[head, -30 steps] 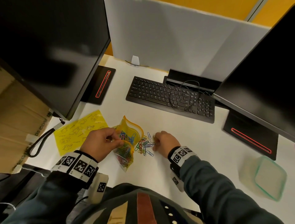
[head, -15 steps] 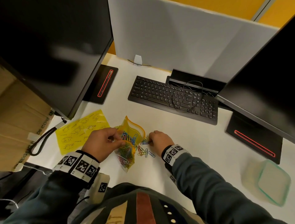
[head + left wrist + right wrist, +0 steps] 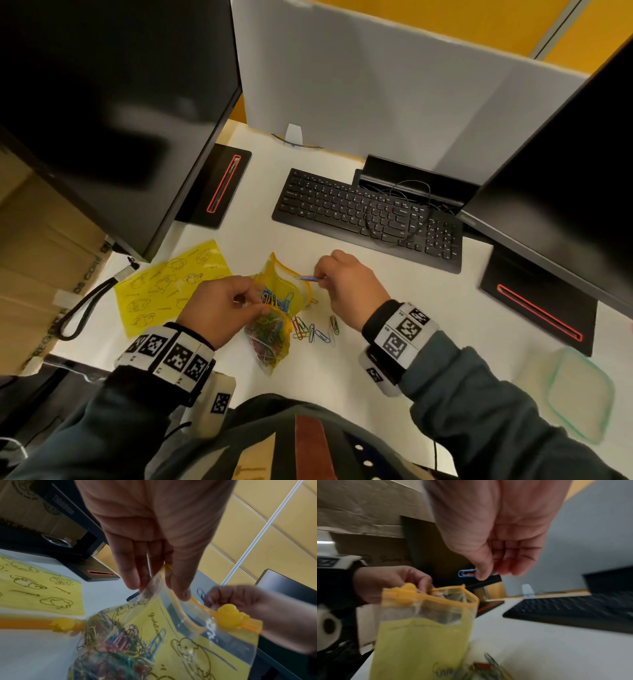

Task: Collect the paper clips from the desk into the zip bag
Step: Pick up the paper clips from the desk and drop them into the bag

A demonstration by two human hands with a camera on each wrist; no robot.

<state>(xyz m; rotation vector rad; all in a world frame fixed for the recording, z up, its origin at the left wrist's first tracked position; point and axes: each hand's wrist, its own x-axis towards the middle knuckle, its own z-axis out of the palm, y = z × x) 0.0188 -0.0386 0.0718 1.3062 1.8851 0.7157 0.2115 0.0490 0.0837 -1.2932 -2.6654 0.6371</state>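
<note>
I see my left hand (image 3: 219,308) pinching the near lip of the bag (image 3: 274,318) between thumb and fingers, holding its mouth open near the desk's (image 3: 394,308) front edge. My right hand (image 3: 346,287) pinches a blue clip (image 3: 306,278) between thumb and forefinger, just above the bag's mouth; its other fingers curl in. The right wrist view is blurred, so I cannot tell whether a red clip sits with the blue one. Loose clips (image 3: 315,330) lie on the desk just right of the bag, more inside it, a tangle hard to count. A yellow sheet (image 3: 164,284) lies left, a keyboard (image 3: 370,216) behind. A container (image 3: 579,394) at the right edge is blurred.
</note>
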